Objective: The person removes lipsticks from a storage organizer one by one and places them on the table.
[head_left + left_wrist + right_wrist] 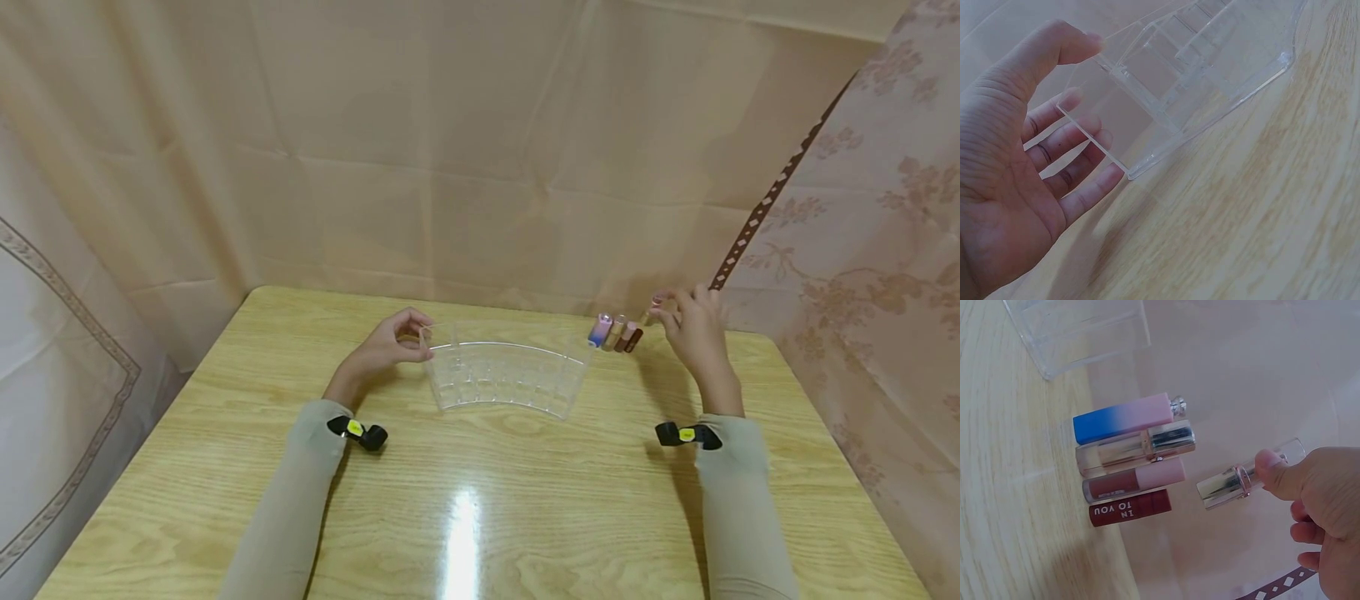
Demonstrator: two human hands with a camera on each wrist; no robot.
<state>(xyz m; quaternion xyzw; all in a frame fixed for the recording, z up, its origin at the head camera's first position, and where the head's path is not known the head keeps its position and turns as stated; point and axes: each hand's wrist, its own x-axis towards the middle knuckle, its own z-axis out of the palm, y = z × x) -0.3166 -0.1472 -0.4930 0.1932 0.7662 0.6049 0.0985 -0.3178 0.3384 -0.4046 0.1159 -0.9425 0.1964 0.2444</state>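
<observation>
A clear plastic organizer with stepped compartments stands mid-table. My left hand holds its left end; in the left wrist view the thumb is at the upper edge and the fingers are spread behind the clear side wall. My right hand pinches a lipstick tube with a gold base and clear cap, raised off the table. Beside it stand a blue-to-pink lipstick, a clear-and-gold lipstick, a pink-capped lip gloss and a dark red lettered tube, lined up close together.
The wood-patterned table meets a beige curtain at its back edge. A floral cloth hangs along the right side and a white bordered cloth along the left. Both wrists wear small black cameras.
</observation>
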